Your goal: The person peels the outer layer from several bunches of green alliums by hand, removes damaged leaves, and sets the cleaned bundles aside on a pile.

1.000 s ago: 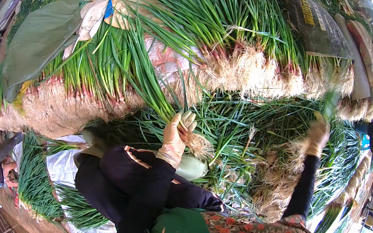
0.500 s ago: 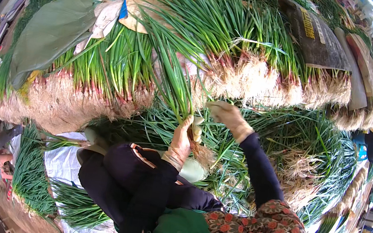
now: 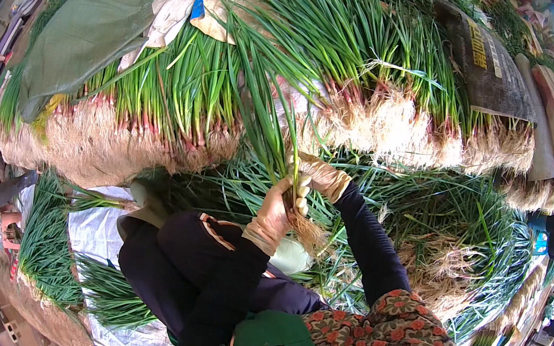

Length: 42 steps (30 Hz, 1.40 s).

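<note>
Scallions (image 3: 269,139) slanted up from the left hand (image 3: 276,209), its fingers curled closed around their lower stalks, just off the root-fringed near edge of the stacked row (image 3: 399,123). The right hand (image 3: 323,176) met them just above, fingers bent; whether it gripped any was unclear. Tidying seemed underway, the next move probably calling for a light pinch.

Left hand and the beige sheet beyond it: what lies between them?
In the head view, the held bunch of long-leaved green onions and, beside it, rows of green onions with pinkish bases.
</note>
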Tool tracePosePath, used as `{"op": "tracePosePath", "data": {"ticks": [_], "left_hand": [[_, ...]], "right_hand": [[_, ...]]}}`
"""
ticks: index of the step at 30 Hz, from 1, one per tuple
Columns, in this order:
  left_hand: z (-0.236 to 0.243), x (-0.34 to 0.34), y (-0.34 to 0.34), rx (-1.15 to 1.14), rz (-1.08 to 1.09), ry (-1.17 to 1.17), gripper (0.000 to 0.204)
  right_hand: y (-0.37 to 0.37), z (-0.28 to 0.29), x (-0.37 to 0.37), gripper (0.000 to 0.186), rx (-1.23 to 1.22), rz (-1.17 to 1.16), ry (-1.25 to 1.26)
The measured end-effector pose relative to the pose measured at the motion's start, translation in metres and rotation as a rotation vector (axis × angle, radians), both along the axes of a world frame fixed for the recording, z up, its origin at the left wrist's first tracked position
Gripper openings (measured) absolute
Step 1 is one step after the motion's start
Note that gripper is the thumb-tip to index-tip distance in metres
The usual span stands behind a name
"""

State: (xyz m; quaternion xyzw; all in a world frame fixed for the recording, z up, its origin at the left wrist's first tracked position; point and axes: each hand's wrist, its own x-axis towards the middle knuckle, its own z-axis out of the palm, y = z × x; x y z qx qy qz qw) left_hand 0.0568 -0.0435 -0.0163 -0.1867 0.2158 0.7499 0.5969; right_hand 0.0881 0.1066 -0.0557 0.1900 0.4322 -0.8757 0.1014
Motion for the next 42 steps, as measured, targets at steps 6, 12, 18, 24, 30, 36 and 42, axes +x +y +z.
{"op": "tracePosePath", "data": {"ticks": [6,12,18,24,30,36,42], "left_hand": [[-0.011,0.018,0.026,-0.477,-0.004,0.534,0.028],[-0.021,0.004,0.012,-0.466,0.031,0.495,0.025],[-0.014,0.009,0.028,-0.499,0.065,0.597,0.025],[-0.002,0.004,0.019,-0.122,0.178,0.306,0.038],[-0.028,-0.016,0.012,-0.039,0.096,0.124,0.033],[0.009,-0.022,-0.001,0.058,0.137,0.398,0.041],[0.140,-0.080,-0.083,-0.144,0.695,0.835,0.043]], "right_hand": [[0.009,-0.046,-0.012,0.027,0.592,-0.168,0.154],[-0.014,-0.004,-0.012,0.025,-0.120,-0.178,0.024],[-0.008,-0.025,-0.022,0.025,0.519,-0.228,0.063],[0.026,-0.035,0.036,0.036,1.227,0.348,-0.217],[0.023,0.026,0.040,0.049,0.636,0.120,-0.092],[0.006,0.016,0.051,0.031,0.711,0.034,0.082],[0.033,-0.003,0.051,0.018,0.904,-0.329,0.186]]}}
